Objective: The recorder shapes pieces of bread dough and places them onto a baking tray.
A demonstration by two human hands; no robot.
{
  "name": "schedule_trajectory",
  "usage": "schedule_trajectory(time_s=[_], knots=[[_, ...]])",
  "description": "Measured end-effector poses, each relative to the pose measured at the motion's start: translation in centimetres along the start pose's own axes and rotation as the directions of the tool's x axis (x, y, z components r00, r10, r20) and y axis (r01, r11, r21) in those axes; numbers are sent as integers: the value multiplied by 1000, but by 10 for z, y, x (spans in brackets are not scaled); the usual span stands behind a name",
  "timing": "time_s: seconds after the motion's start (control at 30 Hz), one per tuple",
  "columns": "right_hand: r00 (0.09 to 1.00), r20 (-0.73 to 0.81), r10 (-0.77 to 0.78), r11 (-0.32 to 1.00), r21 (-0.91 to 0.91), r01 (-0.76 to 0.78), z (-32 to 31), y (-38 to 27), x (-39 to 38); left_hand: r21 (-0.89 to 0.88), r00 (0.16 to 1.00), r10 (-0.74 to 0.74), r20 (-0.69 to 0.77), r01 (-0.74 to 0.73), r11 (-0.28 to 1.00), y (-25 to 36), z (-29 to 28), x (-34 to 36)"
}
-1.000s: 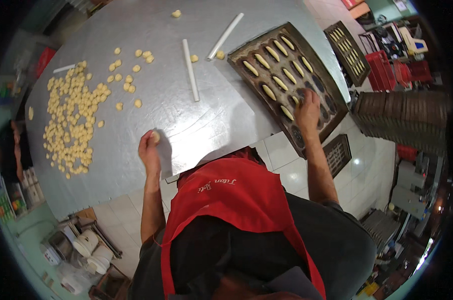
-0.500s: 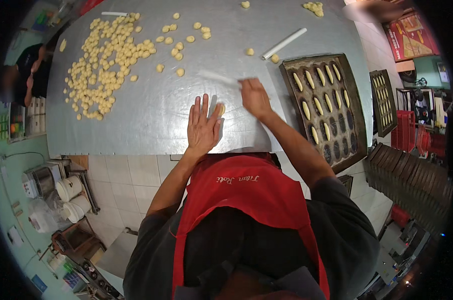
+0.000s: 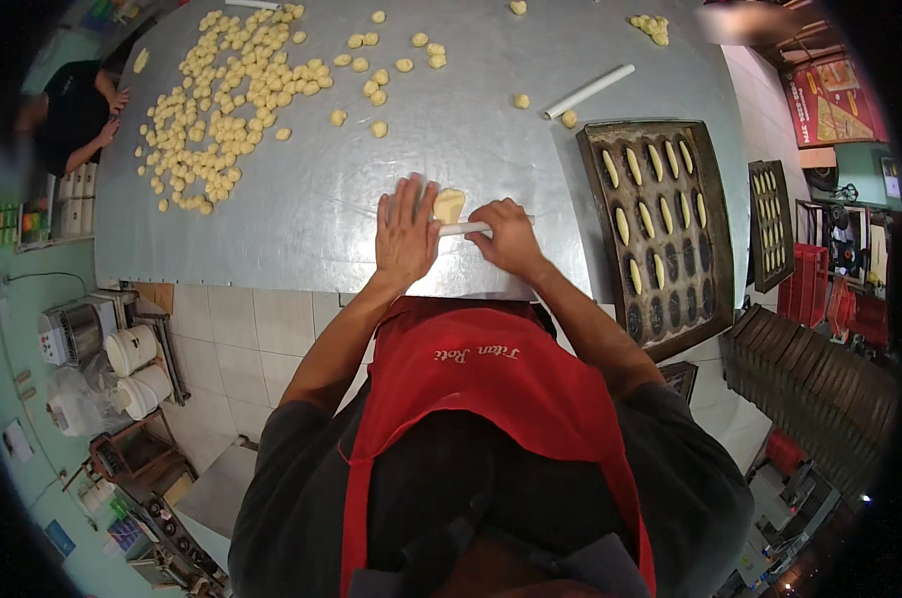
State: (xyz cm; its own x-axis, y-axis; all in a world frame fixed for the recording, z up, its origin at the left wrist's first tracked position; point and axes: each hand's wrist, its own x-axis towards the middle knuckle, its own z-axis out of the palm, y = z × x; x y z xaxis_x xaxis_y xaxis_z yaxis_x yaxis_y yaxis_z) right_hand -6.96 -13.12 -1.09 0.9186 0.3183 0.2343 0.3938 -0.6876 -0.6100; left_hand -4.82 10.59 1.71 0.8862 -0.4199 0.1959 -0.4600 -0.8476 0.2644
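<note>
Nearest the camera, a red apron (image 3: 491,389) over a dark shirt, both forearms reaching up onto a steel table (image 3: 301,209). Left hand (image 3: 407,231) lies flat with the fingers spread, palm down on the near end of a thin white rolling pin (image 3: 469,228); it grasps nothing. Right hand (image 3: 509,237) is curled over the same pin, fingers closed across it near the middle, the far tip just showing past the knuckles. A flattened piece of dough (image 3: 449,205) lies on the table touching the far side of the pin, between the two hands and just beside the left fingertips. To the right, near the table edge, a dark baking tray (image 3: 715,299) with oval moulds: the far rows hold pale dough pieces, the near rows look bare. Farther up the table, a second white rolling pin (image 3: 589,92) lies at a slant, loose dough balls beside it. Far left, a broad scatter of small dough balls (image 3: 222,100). Past the table's left corner, another person in a dark top (image 3: 72,110), hands at the table edge. Right of the table, a second filled tray (image 3: 771,224).
</note>
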Motion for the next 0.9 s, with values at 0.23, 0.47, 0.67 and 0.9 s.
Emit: schedule_trajectory(time_s=[0.23,0.47,0.67,0.9], knots=[[989,-47,-137,930,-350,112,13,-14,37,-170,1000,24,10,-22,985,11,15,8],[999,39,-14,937,-348,27,8,-39,38,-205,987,152,50,-139,969,17,-5,-35],[999,-33,6,958,-286,-15,54,-61,80,-327,994,-79,-79,49,944,-54,-24,-20],[986,81,148,898,-430,-99,43,-66,99,-197,949,-269,-163,236,952,-161,-36,33]])
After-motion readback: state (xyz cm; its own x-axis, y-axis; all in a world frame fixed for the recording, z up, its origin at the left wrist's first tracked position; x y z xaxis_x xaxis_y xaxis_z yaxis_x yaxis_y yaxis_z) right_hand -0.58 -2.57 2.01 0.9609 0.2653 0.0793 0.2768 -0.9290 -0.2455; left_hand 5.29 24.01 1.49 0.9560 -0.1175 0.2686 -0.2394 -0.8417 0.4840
